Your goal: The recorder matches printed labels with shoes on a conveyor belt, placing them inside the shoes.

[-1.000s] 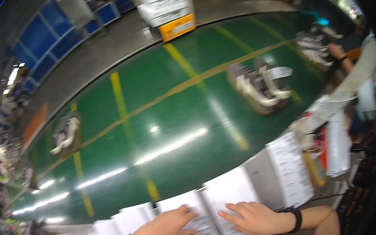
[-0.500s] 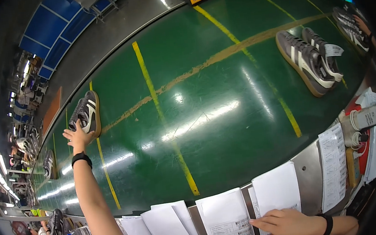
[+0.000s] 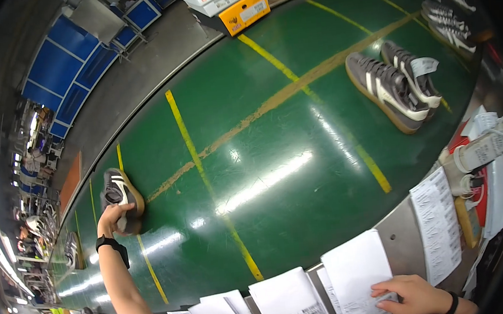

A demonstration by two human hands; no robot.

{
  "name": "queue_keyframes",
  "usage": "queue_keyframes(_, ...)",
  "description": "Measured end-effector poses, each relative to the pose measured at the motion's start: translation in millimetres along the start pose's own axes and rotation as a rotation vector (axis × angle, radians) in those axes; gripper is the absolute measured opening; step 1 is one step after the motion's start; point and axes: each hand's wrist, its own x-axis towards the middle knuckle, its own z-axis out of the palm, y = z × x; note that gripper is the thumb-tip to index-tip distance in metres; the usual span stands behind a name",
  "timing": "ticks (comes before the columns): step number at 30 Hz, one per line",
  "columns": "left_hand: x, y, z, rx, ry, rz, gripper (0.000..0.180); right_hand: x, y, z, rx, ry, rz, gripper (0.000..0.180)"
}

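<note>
At the far left of the green work surface [image 3: 251, 151], my left hand [image 3: 112, 217] has its fingers around the heel of a grey sneaker [image 3: 122, 187] with white stripes and a gum-coloured sole. Whether a second shoe stands behind it I cannot tell. My right hand [image 3: 413, 296], thumb and fingers apart, rests at the right side of a stack of white printed sheets [image 3: 355, 262] along the near edge. Left of that lie more stacks of sheets [image 3: 286, 293]. A pair of matching grey sneakers [image 3: 387, 86] stands at the right, a white tag on one.
Stacked shoe boxes [image 3: 244, 13], the lowest orange, stand at the far edge. Black-and-white sneakers [image 3: 449, 26] are at the far right beside another person's blurred hand. A label sheet [image 3: 436, 224] and a white handheld device [image 3: 475, 153] lie near right. Another sneaker [image 3: 73, 251] stands far left.
My left hand has gone from reaching open at the sneaker to closing on its heel. My right hand has slid rightward across the sheets. The whole view has shifted slightly.
</note>
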Motion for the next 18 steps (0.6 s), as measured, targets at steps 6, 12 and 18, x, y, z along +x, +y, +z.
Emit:
queue_keyframes(6, -132, 52, 106, 0.008, -0.104, 0.293, 0.050, 27, -19, -16, -0.267, -0.036, -0.319, 0.031)
queue_keyframes(12, -292, 83, 219, 0.683, -0.144, 0.836, 0.049, 85, -43, -27, -0.392, 0.042, -0.509, 0.032)
queue_keyframes(18, -286, 64, 289, 0.528, 0.256, 1.353, 0.037, 217, -63, -7, -0.327, 0.281, -0.775, 0.028)
